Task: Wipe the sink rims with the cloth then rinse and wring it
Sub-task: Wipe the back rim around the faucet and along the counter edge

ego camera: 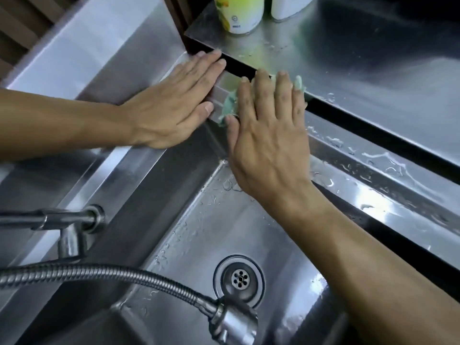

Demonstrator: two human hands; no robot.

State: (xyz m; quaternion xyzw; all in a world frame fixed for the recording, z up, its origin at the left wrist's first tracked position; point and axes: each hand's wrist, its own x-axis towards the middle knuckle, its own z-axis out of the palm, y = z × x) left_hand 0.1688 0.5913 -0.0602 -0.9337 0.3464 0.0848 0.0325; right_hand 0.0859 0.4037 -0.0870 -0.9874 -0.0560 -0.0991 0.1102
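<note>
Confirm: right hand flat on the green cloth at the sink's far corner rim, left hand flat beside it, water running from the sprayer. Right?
One thing is off: no water runs from the sprayer head, as the head view shows. The rest holds: the right hand presses flat on the green cloth at the sink's far corner rim, and the left hand lies flat beside it.

Left hand [174,105] lies flat, palm down, 4 fingers straight and together, thumb tucked alongside, its bare forearm reaching in from the left edge. Right hand [270,128] is flat too, fingers spread and pressing down, thumb out to the left, its forearm angling up from the lower right.
</note>
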